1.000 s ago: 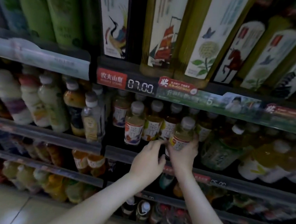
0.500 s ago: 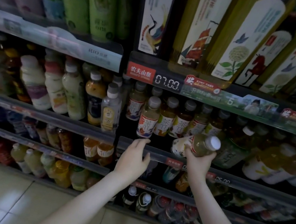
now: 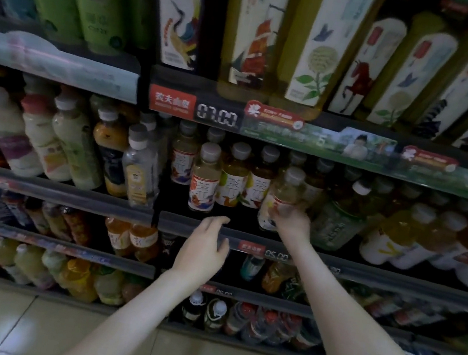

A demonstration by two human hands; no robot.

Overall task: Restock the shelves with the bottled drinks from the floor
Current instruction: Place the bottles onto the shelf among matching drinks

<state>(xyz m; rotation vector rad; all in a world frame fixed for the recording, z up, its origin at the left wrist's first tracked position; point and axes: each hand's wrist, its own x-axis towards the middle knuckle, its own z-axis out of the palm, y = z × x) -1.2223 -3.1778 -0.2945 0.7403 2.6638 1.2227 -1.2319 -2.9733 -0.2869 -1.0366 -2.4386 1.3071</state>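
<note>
The right hand [image 3: 292, 225] curls its fingers round the base of a pale tea bottle [image 3: 284, 190], which is roughly upright at the front of the middle shelf [image 3: 179, 223], just left of a green bottle [image 3: 338, 224]. Pushed in crooked, it could topple its close neighbours. The left hand [image 3: 202, 252], fingers loosely spread, holds nothing.

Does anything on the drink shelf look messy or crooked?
Only a little. One tea bottle stands forward of its row, with a bare gap beside it. The right grip holds a second bottle at the front of the shelf. No spills show.
</note>
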